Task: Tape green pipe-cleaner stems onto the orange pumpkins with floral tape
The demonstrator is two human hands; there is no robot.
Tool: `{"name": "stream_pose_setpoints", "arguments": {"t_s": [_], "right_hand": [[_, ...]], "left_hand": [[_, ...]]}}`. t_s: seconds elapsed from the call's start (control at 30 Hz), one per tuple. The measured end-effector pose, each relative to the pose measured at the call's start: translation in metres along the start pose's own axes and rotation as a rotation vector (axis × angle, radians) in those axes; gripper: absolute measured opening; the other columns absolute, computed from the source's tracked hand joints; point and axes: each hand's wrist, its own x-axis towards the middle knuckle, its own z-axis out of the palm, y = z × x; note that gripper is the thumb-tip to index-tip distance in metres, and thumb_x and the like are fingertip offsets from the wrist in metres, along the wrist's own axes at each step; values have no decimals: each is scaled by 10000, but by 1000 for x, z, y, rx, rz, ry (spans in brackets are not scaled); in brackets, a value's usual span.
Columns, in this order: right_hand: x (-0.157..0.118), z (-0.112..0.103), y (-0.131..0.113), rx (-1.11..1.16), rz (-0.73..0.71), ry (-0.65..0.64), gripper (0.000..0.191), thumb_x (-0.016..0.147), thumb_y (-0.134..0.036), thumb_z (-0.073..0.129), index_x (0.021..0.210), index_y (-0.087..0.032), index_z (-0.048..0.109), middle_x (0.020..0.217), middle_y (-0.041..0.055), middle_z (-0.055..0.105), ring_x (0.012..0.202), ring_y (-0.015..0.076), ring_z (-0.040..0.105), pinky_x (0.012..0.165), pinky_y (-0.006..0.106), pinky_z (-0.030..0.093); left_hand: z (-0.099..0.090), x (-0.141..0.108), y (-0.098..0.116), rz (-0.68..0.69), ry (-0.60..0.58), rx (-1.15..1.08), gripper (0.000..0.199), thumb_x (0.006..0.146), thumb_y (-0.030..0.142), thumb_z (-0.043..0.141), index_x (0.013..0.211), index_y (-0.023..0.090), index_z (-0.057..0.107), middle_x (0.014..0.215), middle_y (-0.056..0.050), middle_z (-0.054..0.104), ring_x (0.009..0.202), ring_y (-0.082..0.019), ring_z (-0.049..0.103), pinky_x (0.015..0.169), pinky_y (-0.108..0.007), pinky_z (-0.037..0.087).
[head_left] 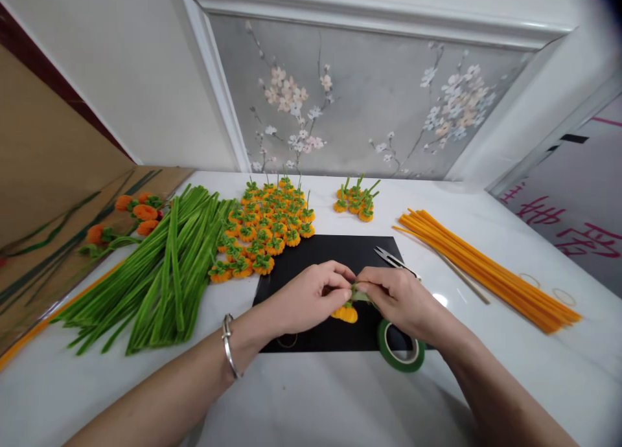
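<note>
Over a black mat [311,259], my left hand [313,298] and my right hand [398,298] meet with their fingertips pinched together. Between them is the green top of a small orange pumpkin [345,313], whose orange body hangs below my left fingers. Both hands are closed on this green part; its details are hidden by the fingers. A roll of green tape [401,346] stands just under my right hand, at the mat's lower right edge. Small scissors [396,262] lie behind my right hand, partly on the mat.
Green fuzzy stems [165,265] lie in a pile at left, near orange flowers [146,212]. Many finished orange pumpkins [265,223] stand behind the mat, with a smaller group [357,201] to their right. Orange fuzzy stems [486,265] lie at right. A wall panel [369,97] rises behind.
</note>
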Motion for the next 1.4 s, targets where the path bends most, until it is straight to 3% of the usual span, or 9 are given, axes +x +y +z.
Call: {"name": "stream_pose_setpoints", "arguments": {"t_s": [0.13, 0.23, 0.37, 0.6, 0.73, 0.93, 1.07, 1.23, 1.4], "right_hand": [[1, 0, -1, 31, -64, -13, 287, 911, -199, 410, 640, -185, 502, 630, -25, 503, 586, 102, 445, 560, 232, 319], [1, -1, -2, 112, 6, -38, 223, 912, -224, 418, 729, -195, 542, 642, -26, 535, 579, 101, 460, 554, 230, 333], [-2, -5, -4, 394, 96, -130, 174, 904, -325, 470, 1015, -206, 532, 618, -40, 516, 562, 106, 465, 522, 221, 352], [-5, -8, -1, 727, 82, -206, 287, 872, -348, 542, 1119, -220, 475, 590, -71, 455, 475, 69, 390, 441, 183, 327], [-5, -9, 3, 576, 115, -179, 277, 923, -415, 418, 1087, -202, 486, 657, -26, 554, 546, 105, 517, 514, 224, 416], [2, 1, 2, 104, 0, -10, 270, 917, -292, 440, 678, -184, 502, 613, -38, 469, 567, 97, 413, 526, 221, 324], [4, 9, -4, 92, -74, 48, 225, 897, -159, 431, 685, -186, 504, 643, -28, 498, 590, 101, 451, 558, 217, 346], [3, 9, -11, 84, -168, 92, 198, 882, -146, 439, 702, -187, 510, 704, -3, 547, 647, 113, 507, 608, 223, 380], [0, 4, -13, 300, 36, -31, 68, 882, -254, 477, 916, -208, 514, 730, -21, 588, 590, 108, 572, 559, 219, 423]], "left_hand": [[-3, 3, -9, -92, -83, -344, 179, 798, 189, 562, 653, 133, 651, 1055, -41, 590, 868, -138, 559, 784, -257, 414], [-1, 4, -17, -116, -85, -515, 102, 743, 177, 634, 660, 131, 673, 1060, -49, 586, 888, -147, 556, 822, -278, 404], [-1, 6, -18, -125, -31, -532, 136, 716, 187, 667, 593, 130, 648, 991, -51, 591, 942, -173, 544, 855, -302, 386], [-3, 5, -14, -94, -56, -580, 162, 718, 205, 670, 594, 128, 600, 856, -31, 543, 862, -153, 527, 760, -284, 403], [-5, 3, -11, -41, -49, -378, 159, 742, 182, 626, 599, 138, 570, 938, -46, 561, 944, -171, 530, 747, -270, 406], [-1, 2, -10, 19, 32, -43, 126, 741, 133, 561, 618, 146, 535, 995, -22, 549, 726, -98, 519, 622, -232, 393], [1, 2, -13, -17, -24, -135, 128, 737, 175, 600, 623, 142, 553, 981, -24, 561, 745, -105, 534, 645, -227, 417], [-2, 2, -12, -62, -133, -398, 130, 725, 201, 644, 651, 134, 561, 877, -13, 557, 743, -111, 537, 688, -241, 443], [0, 4, -13, -34, -20, -307, 197, 743, 237, 642, 613, 134, 535, 853, -21, 535, 734, -114, 525, 656, -233, 442]]}}
